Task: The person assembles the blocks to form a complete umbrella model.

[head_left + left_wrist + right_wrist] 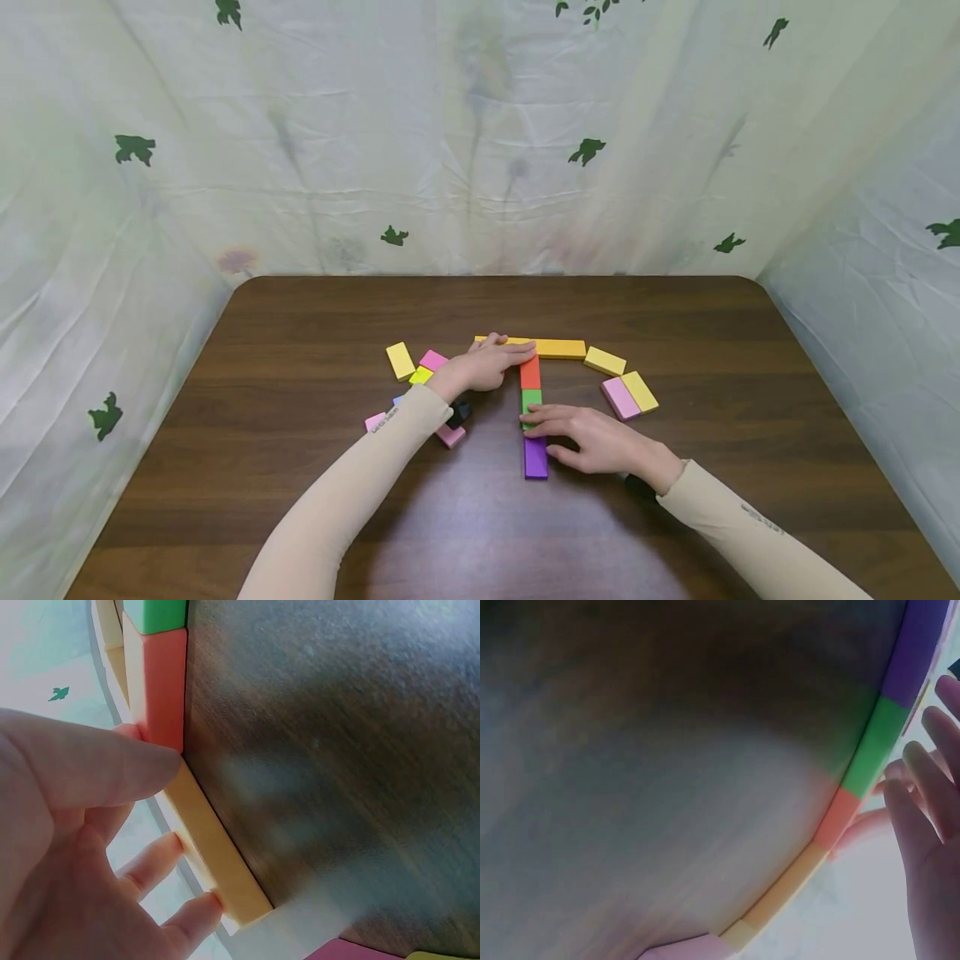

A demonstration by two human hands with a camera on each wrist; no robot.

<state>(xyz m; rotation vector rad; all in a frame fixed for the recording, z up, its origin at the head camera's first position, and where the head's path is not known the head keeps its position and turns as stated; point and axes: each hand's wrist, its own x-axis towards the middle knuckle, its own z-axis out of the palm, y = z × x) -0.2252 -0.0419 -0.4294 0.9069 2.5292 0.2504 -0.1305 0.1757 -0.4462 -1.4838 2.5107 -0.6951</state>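
In the head view a red block (530, 373), a green block (531, 398) and a purple block (536, 458) form a line toward the front edge. The red block meets a row of orange blocks (561, 348) crosswise. My left hand (486, 364) reaches over that junction. In the left wrist view its thumb lies where red meets orange, and other fingertips touch the orange block (217, 855). My right hand (588, 437) lies beside the line, its fingers extended over the green block; its thumb is near the purple one.
A pale yellow block (605, 361) follows the orange row on the right, with a pink block (620, 398) and another yellow block (640, 392) beyond. Loose blocks, including a yellow one (401, 361) and pink ones (451, 436), lie on the left, partly hidden by my left arm.
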